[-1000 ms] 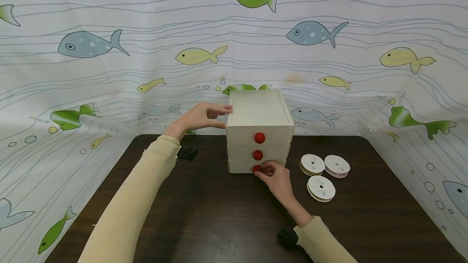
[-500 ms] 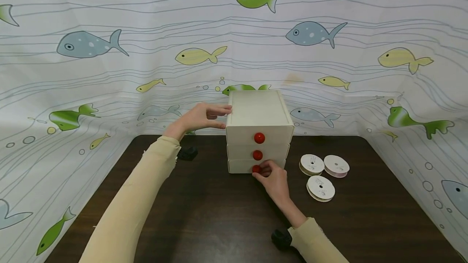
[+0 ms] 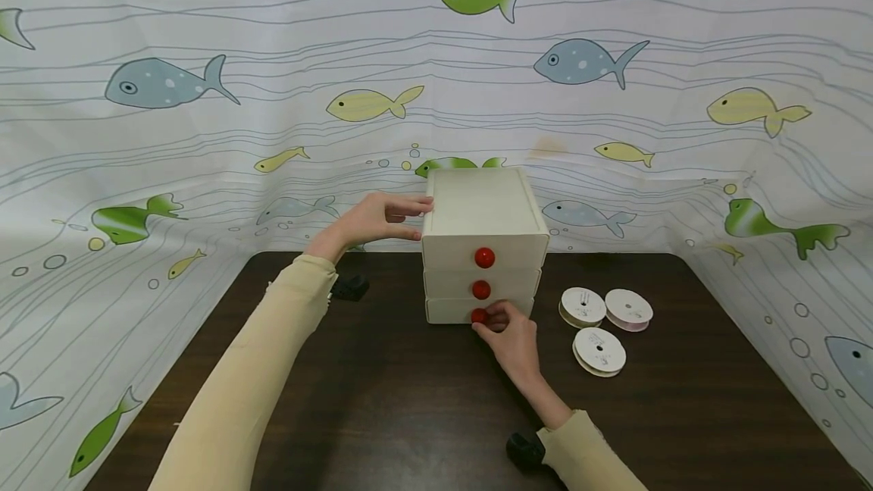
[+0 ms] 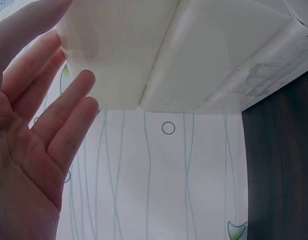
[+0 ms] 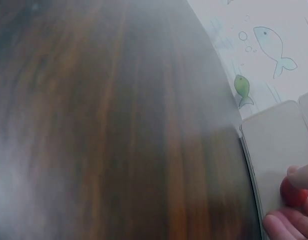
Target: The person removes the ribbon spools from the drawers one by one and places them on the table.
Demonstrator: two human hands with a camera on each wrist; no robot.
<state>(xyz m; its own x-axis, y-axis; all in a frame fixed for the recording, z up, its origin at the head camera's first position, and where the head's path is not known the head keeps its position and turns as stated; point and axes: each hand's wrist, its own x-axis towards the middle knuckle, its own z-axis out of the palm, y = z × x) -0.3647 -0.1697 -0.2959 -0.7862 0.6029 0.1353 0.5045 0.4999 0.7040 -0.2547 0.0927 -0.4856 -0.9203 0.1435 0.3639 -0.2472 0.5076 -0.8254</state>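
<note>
A small cream drawer unit with three stacked drawers stands at the far middle of the table, each front bearing a round red knob. All three drawers look closed. At its upper left edge, my left hand rests fingertips against the side; in the left wrist view the fingers are fairly straight and spread. My right hand pinches the bottom drawer's red knob between thumb and fingers. The right wrist view shows that red knob partly covered by fingertips at the drawer front.
Three white ribbon spools lie flat to the right of the unit on the dark wooden table. Behind it and at both sides hangs a white fish-patterned sheet.
My right hand and forearm have shifted slightly left, still at the bottom knob. The left hand, the drawers and the spools look the same.
</note>
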